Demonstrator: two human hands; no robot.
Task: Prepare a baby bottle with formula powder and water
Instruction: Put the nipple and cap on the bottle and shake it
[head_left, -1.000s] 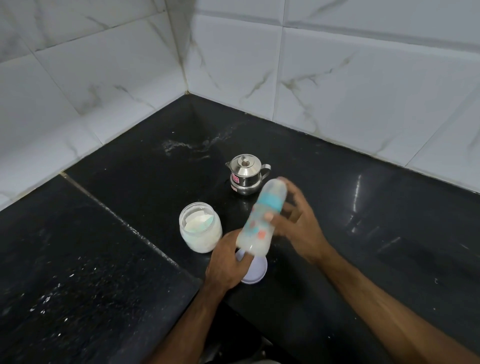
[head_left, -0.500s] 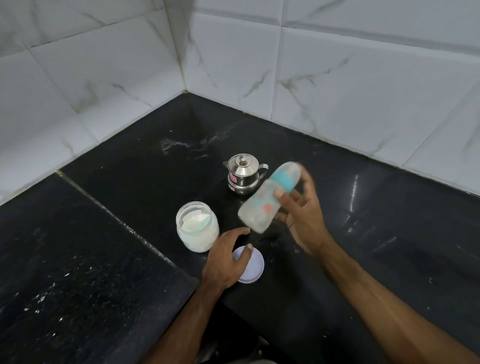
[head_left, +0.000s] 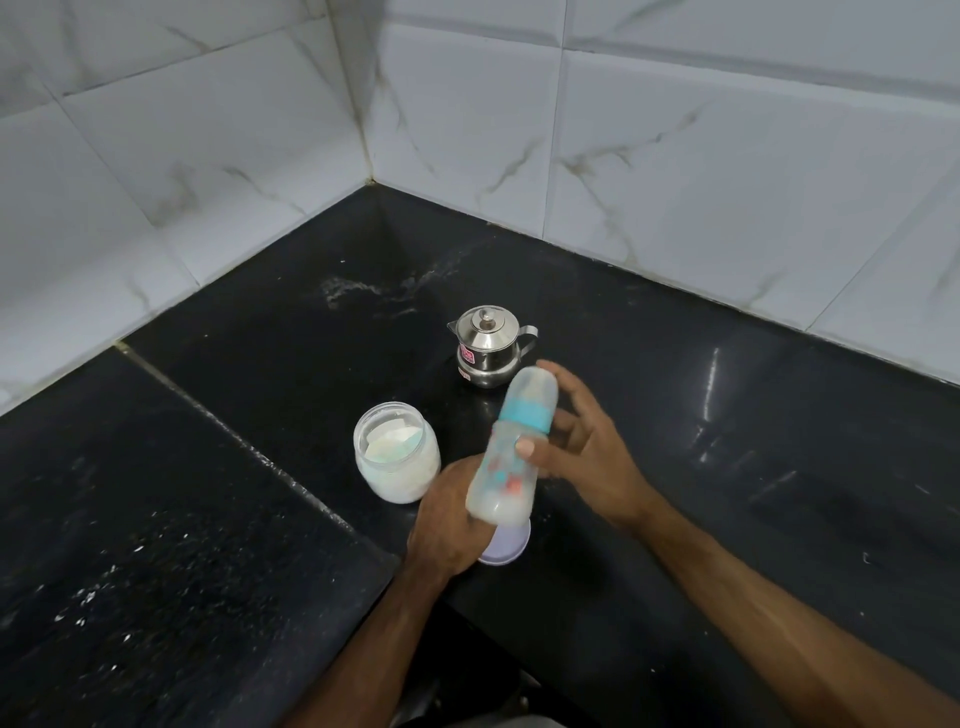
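I am watching both forearms reaching in from the lower edge toward the middle of the black stone tabletop. The right hand is gripping the baby bottle, thumb pressing its front and fingers curling loosely behind the capped top. The bottle is leaning, teal collar uppermost, its cloudy plastic body holding milky white liquid. The left hand is cupping the bottle's rounded base, fingers wrapping under it. Just beneath is lying a flat, round, pale lilac lid. Just left of the hands is standing an open, squat clear jar holding white powder. Behind the bottle is sitting a small shiny steel pot with knobbed lid, spout and handle. Glossy marbled white wall tiles are meeting at the corner.
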